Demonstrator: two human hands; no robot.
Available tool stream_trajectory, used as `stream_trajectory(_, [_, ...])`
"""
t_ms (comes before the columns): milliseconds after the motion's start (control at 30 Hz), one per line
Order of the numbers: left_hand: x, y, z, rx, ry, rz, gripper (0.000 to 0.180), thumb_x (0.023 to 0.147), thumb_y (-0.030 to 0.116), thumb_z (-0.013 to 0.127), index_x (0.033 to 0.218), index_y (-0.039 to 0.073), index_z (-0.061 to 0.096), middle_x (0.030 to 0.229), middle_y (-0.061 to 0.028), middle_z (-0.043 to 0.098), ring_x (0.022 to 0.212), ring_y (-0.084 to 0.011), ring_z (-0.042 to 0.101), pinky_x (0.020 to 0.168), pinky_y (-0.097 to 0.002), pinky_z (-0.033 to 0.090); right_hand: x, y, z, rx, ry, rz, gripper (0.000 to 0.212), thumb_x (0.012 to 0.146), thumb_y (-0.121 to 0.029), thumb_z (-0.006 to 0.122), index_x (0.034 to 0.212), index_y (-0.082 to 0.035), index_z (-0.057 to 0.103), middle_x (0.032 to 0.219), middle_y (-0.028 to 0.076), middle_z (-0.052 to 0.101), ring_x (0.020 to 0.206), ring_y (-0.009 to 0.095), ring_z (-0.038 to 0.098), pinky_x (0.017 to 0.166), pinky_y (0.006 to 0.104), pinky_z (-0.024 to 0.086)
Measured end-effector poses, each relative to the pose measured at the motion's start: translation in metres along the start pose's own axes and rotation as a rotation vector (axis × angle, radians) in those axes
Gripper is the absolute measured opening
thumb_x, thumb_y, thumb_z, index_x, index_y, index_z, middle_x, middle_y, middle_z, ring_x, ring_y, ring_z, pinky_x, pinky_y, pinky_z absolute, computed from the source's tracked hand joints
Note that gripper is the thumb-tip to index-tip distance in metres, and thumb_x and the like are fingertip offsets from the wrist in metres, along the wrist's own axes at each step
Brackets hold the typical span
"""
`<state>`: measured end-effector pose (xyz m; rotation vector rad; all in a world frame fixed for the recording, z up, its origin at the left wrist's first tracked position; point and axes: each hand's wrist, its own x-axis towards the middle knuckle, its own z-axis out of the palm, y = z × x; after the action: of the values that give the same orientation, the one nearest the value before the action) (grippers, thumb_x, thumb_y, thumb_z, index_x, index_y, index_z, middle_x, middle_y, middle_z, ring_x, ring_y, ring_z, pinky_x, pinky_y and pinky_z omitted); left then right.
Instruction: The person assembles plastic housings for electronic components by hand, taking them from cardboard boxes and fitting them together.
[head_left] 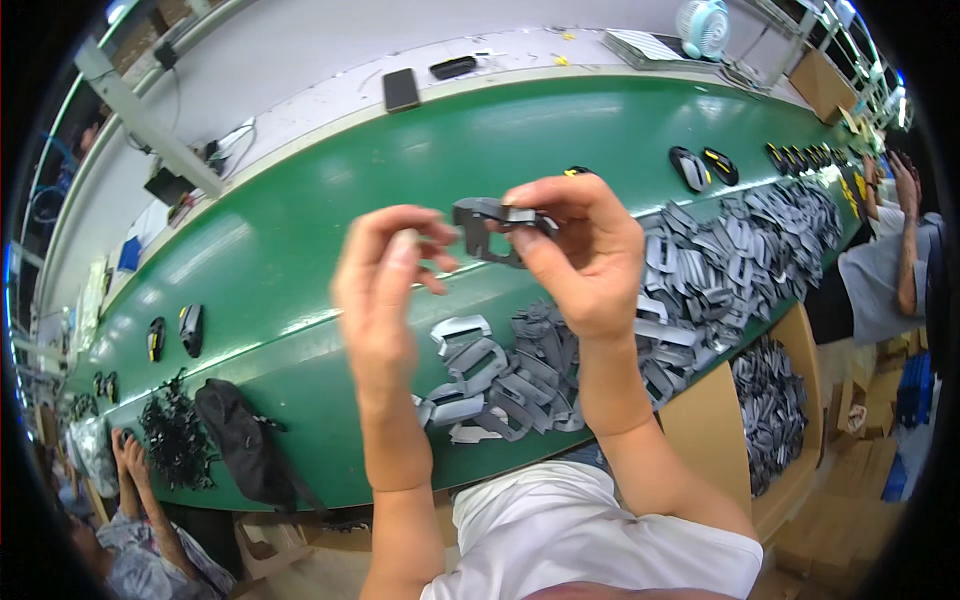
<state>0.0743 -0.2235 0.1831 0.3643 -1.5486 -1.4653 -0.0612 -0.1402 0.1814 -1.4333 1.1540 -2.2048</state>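
Pinching a dark grey plastic part (pixel 480 232) at centre frame, above the table: right hand (pixel 597 258), thumb and fingers clamped on the part's right end. Left hand (pixel 378 285) just left of it, fingers loosely curled and apart, blurred; can't tell if a fingertip touches. Any marking on the part too small to read. Below, lower centre, small heap of grey parts (pixel 520 390); bigger pile of grey parts (pixel 740 250) right of centre, on green table (pixel 330 190). Cardboard box (pixel 705 425) lower right, more grey pieces inside. Black bag (pixel 240 440) and black tangled heap (pixel 175 435) lower left. Black-and-yellow piece (pixel 690 168) upper right. Paper stack (pixel 650 45) beside pale blue fan (pixel 703 28), top right; any print illegible. Co-worker's hands (pixel 132 460) lower left.
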Motion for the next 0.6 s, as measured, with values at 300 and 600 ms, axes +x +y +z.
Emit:
stream_trajectory(300, [0.012,-0.016,-0.001,-0.448,-0.157,-0.35,0.053,0.095,0.043,0.035,0.11,-0.005,0.051,0.084,-0.01,0.059,0.075,-0.0139,0.058,0.062,-0.0251,0.047,0.008,-0.001,0.009,-0.358,-0.213,-0.202,0.026,0.053,0.014,0.057,0.065,-0.007,0.064,0.091,0.01,0.06,0.083,0.022,0.06,0.074,0.0307,0.047])
stream_trajectory(600, [0.007,-0.021,0.0,-0.38,-0.059,-0.275,0.027,0.091,0.013,0.051,0.113,-0.001,0.053,0.081,-0.0027,0.058,0.067,-0.0058,0.051,0.057,-0.0178,0.04,0.016,0.009,0.001,-0.345,-0.501,-0.273,0.043,0.051,0.012,0.041,0.088,-0.005,0.055,0.119,0.016,0.048,0.122,0.035,0.039,0.099,0.0438,0.033])
